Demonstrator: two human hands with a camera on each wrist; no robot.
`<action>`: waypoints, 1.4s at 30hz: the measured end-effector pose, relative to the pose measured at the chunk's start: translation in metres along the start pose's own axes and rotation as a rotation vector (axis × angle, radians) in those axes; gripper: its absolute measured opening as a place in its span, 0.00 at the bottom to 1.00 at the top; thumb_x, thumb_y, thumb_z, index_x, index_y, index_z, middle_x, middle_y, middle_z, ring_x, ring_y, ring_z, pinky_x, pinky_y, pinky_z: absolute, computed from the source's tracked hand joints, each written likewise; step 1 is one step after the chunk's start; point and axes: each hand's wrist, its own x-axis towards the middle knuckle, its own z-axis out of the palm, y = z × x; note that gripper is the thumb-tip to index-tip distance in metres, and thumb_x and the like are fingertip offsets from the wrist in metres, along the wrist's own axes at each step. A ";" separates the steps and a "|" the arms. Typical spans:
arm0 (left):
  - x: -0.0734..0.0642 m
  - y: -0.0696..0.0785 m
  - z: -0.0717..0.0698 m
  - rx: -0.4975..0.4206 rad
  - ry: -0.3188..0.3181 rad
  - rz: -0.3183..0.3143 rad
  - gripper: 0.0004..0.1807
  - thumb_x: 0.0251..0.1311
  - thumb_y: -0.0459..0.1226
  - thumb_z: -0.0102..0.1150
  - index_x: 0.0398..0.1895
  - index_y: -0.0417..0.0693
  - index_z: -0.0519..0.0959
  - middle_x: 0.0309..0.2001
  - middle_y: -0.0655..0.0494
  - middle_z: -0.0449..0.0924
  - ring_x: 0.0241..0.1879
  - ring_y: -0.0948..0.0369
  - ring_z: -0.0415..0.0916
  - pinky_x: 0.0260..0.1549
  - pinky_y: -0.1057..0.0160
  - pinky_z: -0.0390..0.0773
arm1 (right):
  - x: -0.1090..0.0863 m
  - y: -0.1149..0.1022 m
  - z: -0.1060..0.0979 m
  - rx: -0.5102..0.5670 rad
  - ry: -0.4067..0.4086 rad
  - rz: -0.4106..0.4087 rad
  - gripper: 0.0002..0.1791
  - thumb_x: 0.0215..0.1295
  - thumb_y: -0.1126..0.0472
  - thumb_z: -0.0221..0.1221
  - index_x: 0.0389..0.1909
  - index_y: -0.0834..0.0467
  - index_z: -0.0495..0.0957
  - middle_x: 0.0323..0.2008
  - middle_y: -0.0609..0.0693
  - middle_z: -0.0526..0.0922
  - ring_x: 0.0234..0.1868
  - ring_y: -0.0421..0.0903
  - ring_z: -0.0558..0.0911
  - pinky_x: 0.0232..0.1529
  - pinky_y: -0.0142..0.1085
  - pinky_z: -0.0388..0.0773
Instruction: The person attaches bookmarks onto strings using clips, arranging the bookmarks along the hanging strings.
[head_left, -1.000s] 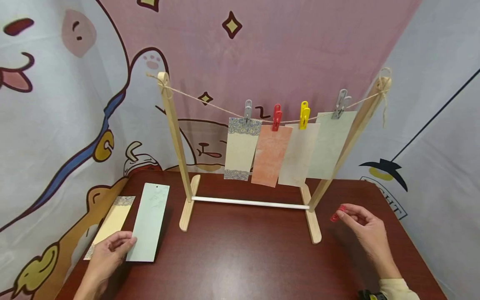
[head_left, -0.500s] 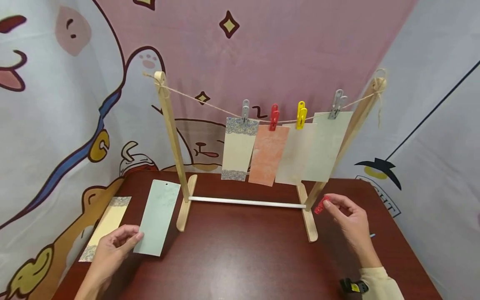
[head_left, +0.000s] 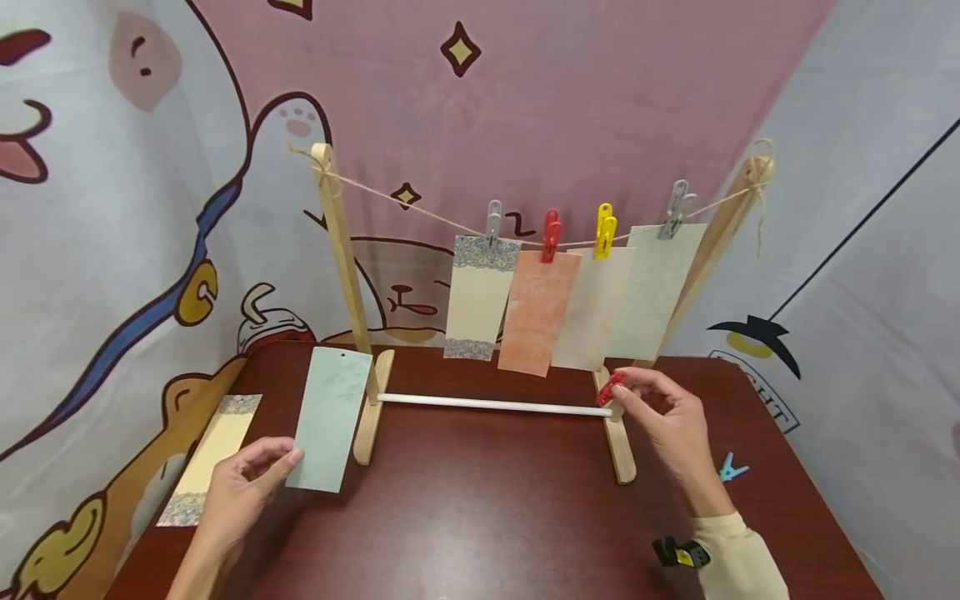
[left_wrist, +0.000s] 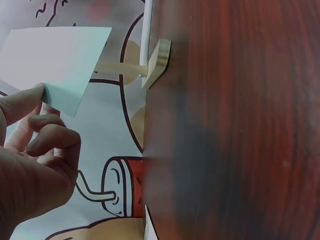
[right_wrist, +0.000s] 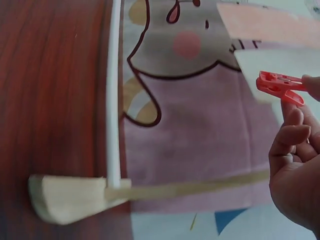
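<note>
My left hand [head_left: 243, 487] pinches a pale green paper card [head_left: 328, 417] by its lower left edge, with a small hole at the card's top. The card is lifted off the table and also shows in the left wrist view. Between thumb and fingers, my right hand [head_left: 675, 425] holds a red clothespin [right_wrist: 280, 86] near the rack's right foot. On the string [head_left: 420, 207] hang several cards: a lace-bordered cream card [head_left: 480, 308] under a grey clothespin, a coral card [head_left: 538, 312] under a red one, an off-white card [head_left: 592, 317] under a yellow one, and a pale green one at right.
The wooden rack [head_left: 341, 267] stands at the back of the dark table, joined low down by a white bar [head_left: 480, 404]. A yellow lace-bordered card [head_left: 217, 458] lies at the left. A light blue clothespin [head_left: 731, 468] lies beyond my right wrist. A patterned curtain hangs behind.
My left hand has raised the green card from the table and carried it right and toward the rack. My right hand has moved left and up with the red clothespin, uncovering the blue one.
</note>
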 end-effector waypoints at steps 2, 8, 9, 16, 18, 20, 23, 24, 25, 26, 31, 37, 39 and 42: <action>0.000 0.002 0.003 -0.016 0.012 -0.007 0.10 0.69 0.31 0.75 0.47 0.33 0.86 0.23 0.60 0.74 0.20 0.66 0.63 0.15 0.57 0.61 | 0.001 -0.005 0.006 0.018 0.006 -0.026 0.15 0.71 0.68 0.72 0.57 0.61 0.88 0.37 0.48 0.87 0.36 0.45 0.79 0.30 0.32 0.72; 0.003 0.011 0.014 -0.046 0.051 0.019 0.11 0.69 0.31 0.75 0.47 0.31 0.87 0.24 0.60 0.77 0.20 0.67 0.63 0.16 0.60 0.62 | 0.005 -0.026 0.024 0.082 0.010 -0.092 0.16 0.68 0.71 0.74 0.55 0.60 0.90 0.30 0.50 0.83 0.29 0.43 0.75 0.24 0.33 0.66; 0.003 0.012 0.016 -0.053 0.062 0.031 0.10 0.68 0.30 0.75 0.46 0.30 0.87 0.25 0.60 0.79 0.21 0.67 0.65 0.17 0.61 0.64 | 0.006 -0.029 0.027 0.094 0.003 -0.102 0.16 0.68 0.71 0.73 0.55 0.60 0.90 0.30 0.50 0.82 0.28 0.43 0.74 0.24 0.33 0.66; 0.005 0.016 0.031 -0.113 0.093 0.095 0.08 0.66 0.24 0.74 0.46 0.28 0.87 0.36 0.53 0.89 0.30 0.68 0.75 0.26 0.70 0.73 | 0.013 -0.052 0.043 0.124 -0.039 -0.170 0.16 0.68 0.70 0.74 0.55 0.59 0.90 0.25 0.52 0.77 0.24 0.43 0.70 0.22 0.35 0.63; 0.006 0.018 0.034 -0.130 0.086 0.104 0.08 0.65 0.23 0.74 0.46 0.28 0.87 0.33 0.55 0.88 0.27 0.69 0.73 0.24 0.70 0.71 | 0.014 -0.058 0.047 0.121 -0.039 -0.193 0.17 0.68 0.71 0.74 0.55 0.59 0.90 0.25 0.52 0.75 0.24 0.43 0.69 0.22 0.35 0.62; 0.007 0.020 0.036 -0.140 0.076 0.115 0.08 0.66 0.23 0.73 0.45 0.28 0.86 0.30 0.56 0.86 0.24 0.69 0.71 0.20 0.69 0.69 | 0.015 -0.063 0.051 0.119 -0.035 -0.214 0.17 0.67 0.72 0.74 0.55 0.59 0.90 0.24 0.52 0.73 0.23 0.43 0.67 0.21 0.35 0.61; 0.009 0.023 0.040 -0.165 0.053 0.116 0.08 0.67 0.24 0.72 0.46 0.28 0.86 0.25 0.57 0.79 0.18 0.69 0.64 0.15 0.65 0.63 | 0.018 -0.072 0.054 0.130 -0.040 -0.231 0.17 0.67 0.71 0.74 0.54 0.57 0.91 0.23 0.51 0.71 0.23 0.44 0.67 0.21 0.35 0.60; 0.010 0.023 0.042 -0.174 0.047 0.116 0.08 0.68 0.25 0.72 0.46 0.28 0.85 0.23 0.57 0.77 0.16 0.68 0.62 0.13 0.64 0.61 | 0.019 -0.076 0.056 0.138 -0.046 -0.234 0.16 0.67 0.71 0.74 0.54 0.56 0.91 0.23 0.51 0.71 0.23 0.44 0.66 0.20 0.35 0.59; 0.010 0.023 0.043 -0.183 0.043 0.118 0.08 0.68 0.25 0.72 0.46 0.28 0.85 0.22 0.57 0.76 0.16 0.68 0.62 0.13 0.62 0.61 | 0.020 -0.078 0.058 0.149 -0.054 -0.238 0.16 0.67 0.71 0.74 0.54 0.56 0.91 0.23 0.51 0.70 0.22 0.44 0.66 0.20 0.36 0.59; 0.011 0.023 0.045 -0.193 0.039 0.119 0.08 0.68 0.24 0.72 0.46 0.28 0.85 0.22 0.57 0.75 0.16 0.68 0.62 0.13 0.61 0.60 | 0.022 -0.082 0.060 0.163 -0.064 -0.244 0.16 0.68 0.71 0.74 0.54 0.56 0.91 0.22 0.51 0.70 0.22 0.44 0.65 0.20 0.36 0.58; 0.012 0.024 0.049 -0.218 0.042 0.126 0.08 0.68 0.24 0.72 0.46 0.28 0.85 0.20 0.56 0.72 0.15 0.67 0.62 0.13 0.61 0.59 | 0.025 -0.095 0.076 0.232 -0.104 -0.273 0.13 0.68 0.72 0.73 0.51 0.58 0.91 0.25 0.53 0.74 0.21 0.44 0.64 0.19 0.35 0.57; 0.015 0.030 0.056 -0.249 0.049 0.143 0.08 0.68 0.24 0.72 0.46 0.28 0.85 0.21 0.56 0.73 0.15 0.67 0.61 0.14 0.63 0.59 | 0.030 -0.112 0.090 0.271 -0.095 -0.299 0.10 0.71 0.69 0.72 0.50 0.57 0.91 0.31 0.53 0.81 0.21 0.45 0.65 0.19 0.35 0.58; 0.016 0.032 0.060 -0.257 0.047 0.153 0.08 0.68 0.25 0.72 0.46 0.28 0.85 0.21 0.56 0.73 0.15 0.67 0.61 0.14 0.65 0.60 | 0.032 -0.118 0.094 0.283 -0.093 -0.310 0.11 0.72 0.69 0.71 0.51 0.57 0.90 0.31 0.53 0.81 0.21 0.45 0.65 0.20 0.35 0.58; 0.018 0.037 0.064 -0.267 0.047 0.162 0.08 0.68 0.25 0.72 0.46 0.28 0.85 0.22 0.56 0.74 0.15 0.67 0.61 0.14 0.66 0.60 | 0.036 -0.128 0.098 0.297 -0.091 -0.331 0.11 0.72 0.69 0.70 0.52 0.57 0.90 0.31 0.53 0.81 0.21 0.45 0.63 0.20 0.35 0.56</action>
